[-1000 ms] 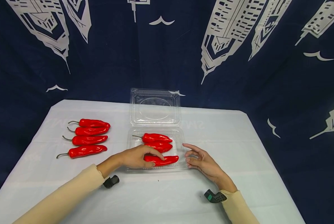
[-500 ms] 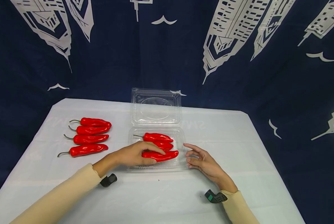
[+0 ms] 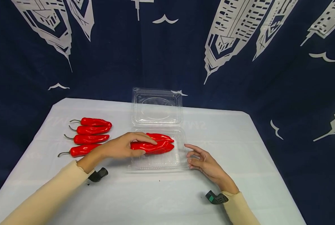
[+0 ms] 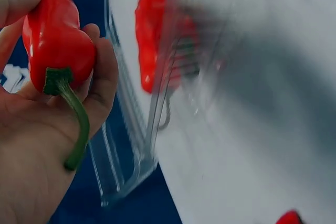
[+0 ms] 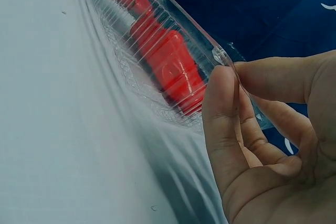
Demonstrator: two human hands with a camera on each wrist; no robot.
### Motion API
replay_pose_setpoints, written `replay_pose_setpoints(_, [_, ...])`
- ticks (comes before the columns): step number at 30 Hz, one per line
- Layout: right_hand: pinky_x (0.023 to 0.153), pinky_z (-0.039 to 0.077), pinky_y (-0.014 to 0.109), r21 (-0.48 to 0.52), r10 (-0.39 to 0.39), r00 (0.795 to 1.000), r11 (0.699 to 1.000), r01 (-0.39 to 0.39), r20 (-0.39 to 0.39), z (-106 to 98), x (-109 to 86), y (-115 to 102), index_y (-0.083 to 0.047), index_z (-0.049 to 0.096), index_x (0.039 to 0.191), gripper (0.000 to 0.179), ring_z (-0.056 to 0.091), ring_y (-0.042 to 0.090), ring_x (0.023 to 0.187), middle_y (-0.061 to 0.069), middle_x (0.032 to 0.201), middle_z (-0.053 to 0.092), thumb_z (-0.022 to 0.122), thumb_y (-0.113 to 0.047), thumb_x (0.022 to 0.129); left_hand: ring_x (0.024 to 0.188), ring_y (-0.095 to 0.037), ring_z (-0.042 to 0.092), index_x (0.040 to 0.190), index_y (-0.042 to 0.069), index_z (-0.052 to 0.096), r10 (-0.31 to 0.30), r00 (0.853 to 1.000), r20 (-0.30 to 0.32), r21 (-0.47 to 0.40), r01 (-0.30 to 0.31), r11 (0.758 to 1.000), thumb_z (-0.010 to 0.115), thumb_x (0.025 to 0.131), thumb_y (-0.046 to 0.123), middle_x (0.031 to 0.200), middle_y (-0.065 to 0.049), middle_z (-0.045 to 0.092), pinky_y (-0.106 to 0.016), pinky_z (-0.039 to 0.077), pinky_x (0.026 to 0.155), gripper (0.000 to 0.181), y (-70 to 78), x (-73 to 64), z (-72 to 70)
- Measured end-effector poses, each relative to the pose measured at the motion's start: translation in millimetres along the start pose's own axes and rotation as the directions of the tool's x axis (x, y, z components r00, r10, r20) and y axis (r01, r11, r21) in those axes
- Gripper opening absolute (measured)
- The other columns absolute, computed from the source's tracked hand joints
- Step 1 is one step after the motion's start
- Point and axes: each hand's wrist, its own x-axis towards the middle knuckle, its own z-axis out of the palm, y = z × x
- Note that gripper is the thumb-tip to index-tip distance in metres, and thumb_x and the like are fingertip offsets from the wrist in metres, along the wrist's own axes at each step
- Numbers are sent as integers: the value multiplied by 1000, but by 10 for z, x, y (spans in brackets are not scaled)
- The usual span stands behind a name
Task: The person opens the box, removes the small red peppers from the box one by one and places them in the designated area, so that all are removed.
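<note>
Left hand: my left hand [image 3: 120, 146], near the middle of the frame, has its thumb and fingers curled round a red pepper, partly closed to its width.
Held pepper: the held pepper [image 3: 143, 147] lies across my fingers above the container, tip to the right; in the left wrist view its green stem [image 4: 79, 124] hangs over my palm.
Right hand: my right hand [image 3: 203, 164], lower right of centre, pinches the container's rim between thumb and finger.
Container: the clear container [image 3: 156, 163] sits at centre, its lid [image 3: 157, 118] tipped back behind it.
Packed peppers: two red peppers [image 3: 160, 136] lie inside, partly hidden by the held one.
Row at left: four more peppers [image 3: 92, 130] lie on the white table [image 3: 226, 137], the nearest partly behind my wrist.
</note>
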Motion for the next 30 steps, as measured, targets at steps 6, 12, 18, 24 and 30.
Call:
replay_pose_setpoints(6, [77, 58, 24, 1, -7, 1000, 1000, 7, 2, -17, -8, 17, -7, 34, 155, 68, 62, 9, 83, 12, 114, 52, 66, -6, 95, 128, -23, 50, 133, 29, 65, -36, 998, -54, -29, 35, 999, 76, 85, 12, 137, 2, 57, -40, 50, 101, 52, -41, -93, -238])
replay_pose_setpoints(12, [77, 58, 24, -6, 1, 1000, 1000, -1, -5, -18, -1, 13, -8, 35, 155, 68, 62, 8, 83, 10, 114, 52, 67, -6, 95, 125, -21, 54, 130, 31, 67, -79, 986, -145, 30, 84, 996, 74, 91, 26, 134, 3, 61, -41, 52, 98, 40, -134, -202, -494])
replay_pose_setpoints(18, [78, 58, 25, -6, 7, 1000, 1000, -7, -11, -19, 7, 11, -9, 35, 155, 68, 62, 9, 85, 14, 116, 51, 68, -8, 94, 122, -26, 56, 129, 24, 69, -110, 974, -198, 69, 126, 990, 71, 94, 25, 134, -5, 62, -31, 54, 92, 36, -237, -278, -736])
replay_pose_setpoints(24, [78, 58, 24, -6, 11, 1000, 1000, -11, -9, -26, 1, 10, -8, 34, 155, 70, 62, 9, 85, 13, 115, 51, 68, -8, 94, 124, -31, 57, 127, 16, 71, -153, 957, -248, 98, 182, 978, 70, 95, 18, 135, -12, 63, -17, 52, 89, 32, -357, -326, -966])
replay_pose_setpoints(30, [77, 58, 24, -1, 8, 1000, 1000, -8, -4, -23, 1, 10, -7, 33, 155, 70, 62, 8, 84, 13, 115, 51, 68, -8, 95, 126, -37, 55, 122, 8, 73, -223, 925, -306, 108, 267, 958, 70, 94, 12, 137, -19, 60, -10, 48, 86, 29, -507, -373, -1193])
